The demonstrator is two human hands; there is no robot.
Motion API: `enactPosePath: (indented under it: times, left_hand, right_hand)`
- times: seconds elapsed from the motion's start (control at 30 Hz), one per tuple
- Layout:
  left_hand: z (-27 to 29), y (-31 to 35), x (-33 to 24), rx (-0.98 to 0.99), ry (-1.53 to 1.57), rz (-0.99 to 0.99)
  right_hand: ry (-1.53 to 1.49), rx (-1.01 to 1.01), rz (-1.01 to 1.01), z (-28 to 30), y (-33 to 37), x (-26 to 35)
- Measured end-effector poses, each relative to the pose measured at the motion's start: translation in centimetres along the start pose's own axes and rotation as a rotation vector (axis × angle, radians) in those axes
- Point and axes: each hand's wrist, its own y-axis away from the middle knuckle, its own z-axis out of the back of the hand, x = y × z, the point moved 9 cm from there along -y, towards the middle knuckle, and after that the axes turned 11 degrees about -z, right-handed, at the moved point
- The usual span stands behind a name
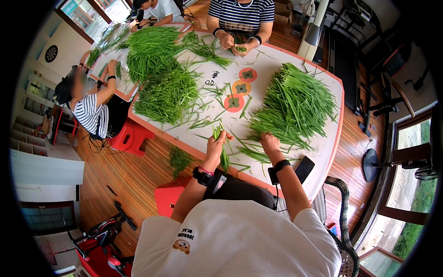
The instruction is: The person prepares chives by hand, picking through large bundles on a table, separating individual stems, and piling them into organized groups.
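On the white table (318, 152), left hand (216, 147) fingers gripping green stalks (222, 143), right hand (270, 142) fingers pressed flat on loose pile (295, 106).

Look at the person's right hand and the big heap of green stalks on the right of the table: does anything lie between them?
Nothing visible does. The right hand rests at the near edge of the heap of green stalks, already touching its loose stems. The left hand holds a small bunch.
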Motion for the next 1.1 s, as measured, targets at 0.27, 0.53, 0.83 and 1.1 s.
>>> enactPosePath:
  times: [0.27, 0.53, 0.83, 1.1]
  left_hand:
    - [0.2, 0.4, 1.5, -0.069, 0.103, 0.169]
    - [0.0, 0.6, 1.4, -0.011, 0.068, 0.186]
    - [-1.2, 0.3, 1.1, 0.019, 0.016, 0.137]
    - [-1.8, -0.2, 0.7, -0.051, 0.058, 0.068]
  right_hand:
    - [-0.095, -0.109, 0.014, 0.8, 0.3, 0.4]
    - [-0.194, -0.094, 0.049, 2.5, 1.1, 1.4]
    - [-0.549, -0.213, 0.239, 10.6, 4.3, 6.5]
    - [-0.869, -0.010, 0.234, 10.3, 5.6, 9.2]
